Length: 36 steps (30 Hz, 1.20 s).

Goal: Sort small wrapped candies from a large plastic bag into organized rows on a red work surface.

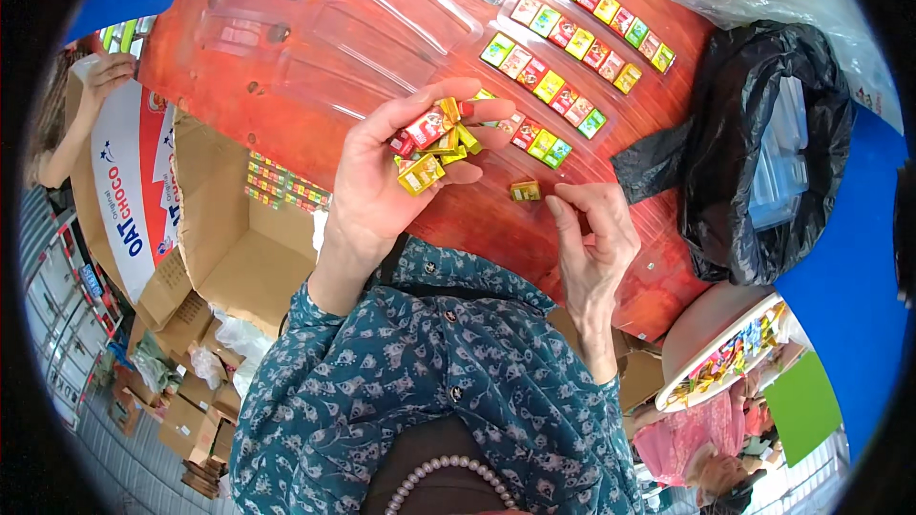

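My left hand (367,167), palm turned up, is closed around several small candy boxes (429,145) in red and yellow wrappers. Below its fingertips and to the right, one small yellow candy box (525,191) lies on the red table (477,215). Just right of that box is my right hand (601,234), thumb and forefinger drawn together, nothing visible between them. Clear plastic trays (596,43) beyond my hands hold rows of such boxes in red, yellow, green and white. My left fingers partly cover the nearest row (542,145).
More clear plastic trays (367,33) lie at the far left. A black bag (706,157) with clear plastic pieces stands at right, above a pale tub (711,334) of colourful wrapped sweets. At left is an open cardboard box (224,257); another person's hand (110,74) rests near it.
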Tool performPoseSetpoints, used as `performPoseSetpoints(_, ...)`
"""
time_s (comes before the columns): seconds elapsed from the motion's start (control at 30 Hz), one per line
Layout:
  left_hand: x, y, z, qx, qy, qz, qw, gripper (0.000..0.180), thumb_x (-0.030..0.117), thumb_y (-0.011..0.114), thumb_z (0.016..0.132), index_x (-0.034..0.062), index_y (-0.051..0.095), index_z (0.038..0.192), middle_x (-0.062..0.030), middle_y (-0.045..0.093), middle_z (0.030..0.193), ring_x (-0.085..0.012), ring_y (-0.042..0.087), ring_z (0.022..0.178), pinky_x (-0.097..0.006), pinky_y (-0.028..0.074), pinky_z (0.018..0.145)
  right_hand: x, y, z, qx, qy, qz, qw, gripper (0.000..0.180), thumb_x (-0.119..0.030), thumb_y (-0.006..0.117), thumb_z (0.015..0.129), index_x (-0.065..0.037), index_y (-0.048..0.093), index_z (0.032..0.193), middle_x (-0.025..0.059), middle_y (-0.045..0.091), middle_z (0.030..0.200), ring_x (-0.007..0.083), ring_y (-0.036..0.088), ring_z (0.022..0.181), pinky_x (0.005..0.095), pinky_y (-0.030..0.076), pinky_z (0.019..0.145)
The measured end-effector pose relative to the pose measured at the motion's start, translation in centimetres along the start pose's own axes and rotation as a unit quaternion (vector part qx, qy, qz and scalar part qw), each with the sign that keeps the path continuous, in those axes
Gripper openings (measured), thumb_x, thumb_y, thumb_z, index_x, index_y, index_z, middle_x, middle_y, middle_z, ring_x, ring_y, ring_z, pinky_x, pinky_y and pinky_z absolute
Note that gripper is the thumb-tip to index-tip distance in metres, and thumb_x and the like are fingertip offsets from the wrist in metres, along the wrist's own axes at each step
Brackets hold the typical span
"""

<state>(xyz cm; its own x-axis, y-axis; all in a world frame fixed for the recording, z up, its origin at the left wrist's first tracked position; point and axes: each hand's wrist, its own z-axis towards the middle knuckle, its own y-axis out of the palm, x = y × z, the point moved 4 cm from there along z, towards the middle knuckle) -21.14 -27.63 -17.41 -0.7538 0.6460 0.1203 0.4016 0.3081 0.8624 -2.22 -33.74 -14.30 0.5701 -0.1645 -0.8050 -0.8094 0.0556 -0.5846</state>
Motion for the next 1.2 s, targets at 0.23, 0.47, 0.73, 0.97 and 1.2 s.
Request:
performPoseSetpoints(0.23,0.4,-0.5,-0.6,-0.039,0.019,-0.051,0.998,0.047,0.027,0.037,0.097,-0.0045,0.047,0.129,-0.0293,0.048,0.130,-0.0408,0.051,0.119,-0.047,0.051,0.092,-1.8,0.4,0.8,-0.011,-0.036,-0.031,0.999,0.018,0.002,0.072,0.073,-0.001,0.066,0.090,0.0099,0.059,0.080,0.0214,0.059,0.072,0.0294,0.047,0.063)
performPoseSetpoints(0.47,0.8,0.4,-1.6,-0.037,0.010,-0.061,0.997,0.050,0.032,0.032,0.098,-0.0032,0.046,0.131,-0.0266,0.051,0.129,-0.0394,0.050,0.120,-0.049,0.045,0.097,-5.7,1.6,1.2,-0.014,-0.089,-0.005,0.996,0.023,0.000,0.074,0.071,0.000,0.066,0.092,0.0106,0.059,0.081,0.0227,0.059,0.071,0.0308,0.048,0.061)
performPoseSetpoints(0.73,0.3,0.6,-2.3,0.005,0.001,-0.019,1.000,0.053,0.036,0.031,0.098,-0.0013,0.042,0.134,-0.0290,0.045,0.134,-0.0428,0.045,0.124,-0.048,0.037,0.105,-9.0,3.2,1.8,0.013,-0.184,-0.008,0.983,0.023,-0.001,0.075,0.069,-0.001,0.067,0.091,0.0078,0.057,0.079,0.0221,0.058,0.069,0.0300,0.047,0.058)
performPoseSetpoints(0.97,0.6,0.7,-2.2,0.006,0.000,-0.036,0.999,0.053,0.034,0.029,0.099,-0.0040,0.041,0.134,-0.0289,0.044,0.135,-0.0426,0.045,0.124,-0.049,0.035,0.107,-9.1,3.8,1.4,0.010,-0.173,0.008,0.985,0.028,-0.001,0.077,0.066,-0.001,0.067,0.092,0.0079,0.059,0.080,0.0224,0.058,0.070,0.0300,0.048,0.059)
performPoseSetpoints(1.2,0.5,1.4,-2.2,0.041,-0.007,-0.037,0.998,0.052,0.033,0.029,0.099,-0.0033,0.038,0.135,-0.0273,0.043,0.137,-0.0404,0.044,0.125,-0.048,0.034,0.107,-9.1,5.1,0.8,-0.037,-0.173,0.013,0.984,0.045,-0.006,0.082,0.061,-0.002,0.063,0.102,0.0101,0.060,0.085,0.0257,0.059,0.077,0.0332,0.049,0.064)
